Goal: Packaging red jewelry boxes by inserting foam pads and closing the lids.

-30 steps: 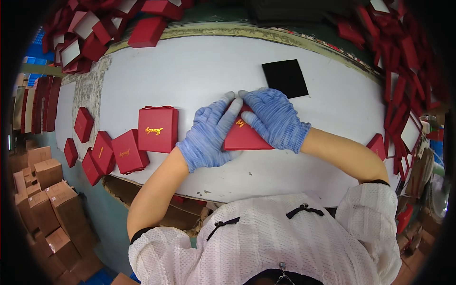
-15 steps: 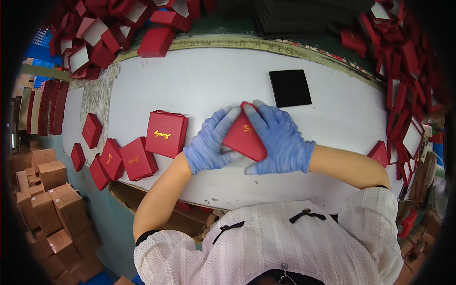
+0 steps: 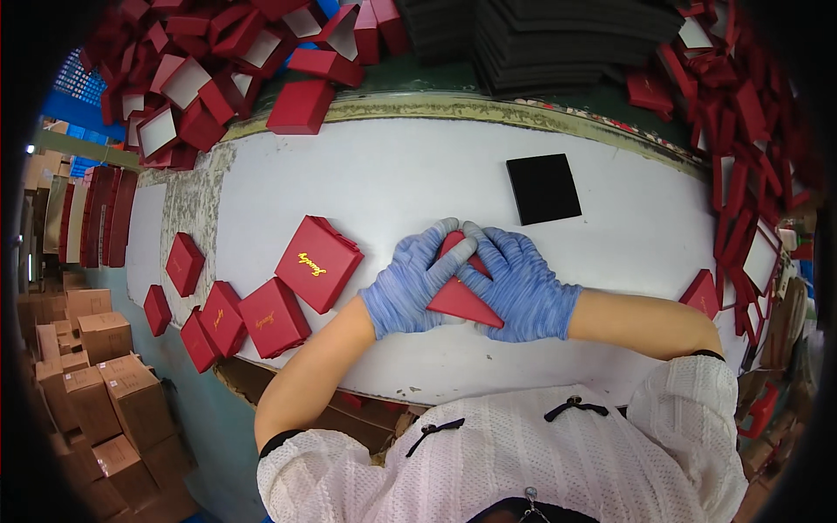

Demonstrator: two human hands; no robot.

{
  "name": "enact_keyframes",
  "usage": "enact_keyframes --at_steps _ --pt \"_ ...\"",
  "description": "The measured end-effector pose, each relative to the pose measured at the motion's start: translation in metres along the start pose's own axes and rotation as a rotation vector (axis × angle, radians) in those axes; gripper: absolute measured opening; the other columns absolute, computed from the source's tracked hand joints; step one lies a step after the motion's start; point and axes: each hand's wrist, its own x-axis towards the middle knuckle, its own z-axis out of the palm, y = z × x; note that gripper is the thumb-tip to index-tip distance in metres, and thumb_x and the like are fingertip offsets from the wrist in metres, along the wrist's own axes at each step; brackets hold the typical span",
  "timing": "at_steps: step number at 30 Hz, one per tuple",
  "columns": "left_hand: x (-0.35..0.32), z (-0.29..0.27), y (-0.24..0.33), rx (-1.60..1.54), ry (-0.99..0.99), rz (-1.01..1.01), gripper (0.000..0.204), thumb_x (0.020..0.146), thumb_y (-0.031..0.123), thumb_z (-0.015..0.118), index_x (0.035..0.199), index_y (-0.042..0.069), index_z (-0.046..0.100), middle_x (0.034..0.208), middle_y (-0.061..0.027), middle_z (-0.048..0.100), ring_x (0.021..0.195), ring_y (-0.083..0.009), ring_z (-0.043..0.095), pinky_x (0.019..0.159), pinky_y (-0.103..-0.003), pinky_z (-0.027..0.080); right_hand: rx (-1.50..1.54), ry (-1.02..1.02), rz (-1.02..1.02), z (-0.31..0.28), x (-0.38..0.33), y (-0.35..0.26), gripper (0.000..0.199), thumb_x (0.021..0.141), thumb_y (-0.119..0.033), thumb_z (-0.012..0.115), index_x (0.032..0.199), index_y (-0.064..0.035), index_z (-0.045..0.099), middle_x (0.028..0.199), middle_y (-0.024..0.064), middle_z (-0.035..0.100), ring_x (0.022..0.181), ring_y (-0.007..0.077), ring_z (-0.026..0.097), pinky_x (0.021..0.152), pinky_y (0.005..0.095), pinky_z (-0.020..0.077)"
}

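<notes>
Both my hands, in blue-grey work gloves, close round one red gift box (image 3: 463, 301) above the white tabletop. My left hand (image 3: 413, 281) grips its left side, and my right hand (image 3: 521, 288) covers its right side. The thumbs lie across the top, so much of the box is hidden. Beyond my right hand lies a square black foam pad (image 3: 543, 188), flat on the table. Left of my left hand sits a red box with gold lettering (image 3: 319, 263). Beside it are another lettered box (image 3: 274, 317) and several more red boxes toward the table's left edge.
Heaps of red box parts rise at the far left (image 3: 200, 122) and along the right (image 3: 741, 122). A stack of black foam sheets (image 3: 567, 44) stands at the back behind the table's raised rail (image 3: 418, 105). Cardboard cartons (image 3: 131, 392) are piled on the floor at left.
My hands have drawn closer together, with both thumbs now over the box and less of its top showing. The whole scene sits slightly lower in the view.
</notes>
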Motion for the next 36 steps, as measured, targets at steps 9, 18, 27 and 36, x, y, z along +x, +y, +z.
enact_keyframes --at_steps 9,18,27,36 --pt "-0.018 -0.070 0.009 0.613 -0.233 -0.491 0.090 0.057 0.054 0.065 0.133 0.018 0.035 0.126 -0.0196 0.038 0.120 -0.0379 0.032 0.106 -0.054 0.004 0.074 0.359 -0.069 -0.015 0.006 0.056 0.091 0.066 -0.055 0.064 0.136 -0.0078 0.029 0.138 0.0241 0.023 0.129 0.0384 0.018 0.107 0.0477 0.0096" --pt "0.036 -0.149 -0.088 0.195 0.221 -0.443 0.100 0.053 0.055 0.075 0.135 0.018 0.033 0.138 -0.0194 0.028 0.129 -0.0392 0.024 0.103 -0.044 0.027 -0.022 0.416 0.362 0.014 -0.015 0.085 0.073 0.073 -0.043 0.061 0.130 -0.0043 0.039 0.137 0.0226 0.029 0.126 0.0400 0.026 0.103 0.0450 0.0221" --pt "0.156 -0.165 -0.178 0.785 -0.263 -1.035 0.084 0.061 0.054 0.067 0.131 0.017 0.041 0.142 -0.0107 0.027 0.124 -0.0291 0.038 0.100 -0.042 0.030 0.143 0.487 0.312 0.013 -0.014 0.088 0.070 0.069 -0.038 0.066 0.128 -0.0080 0.043 0.135 0.0206 0.033 0.125 0.0380 0.030 0.100 0.0470 0.0266" --pt "0.055 -0.124 -0.093 0.388 -0.048 -0.670 0.043 0.076 0.031 0.066 0.112 0.010 0.057 0.103 -0.0110 0.058 0.096 -0.0256 0.053 0.089 -0.039 0.035 0.080 0.367 0.293 0.013 -0.015 0.089 0.071 0.073 -0.031 0.056 0.133 0.0003 0.032 0.139 0.0244 0.024 0.128 0.0381 0.025 0.106 0.0433 0.0182"
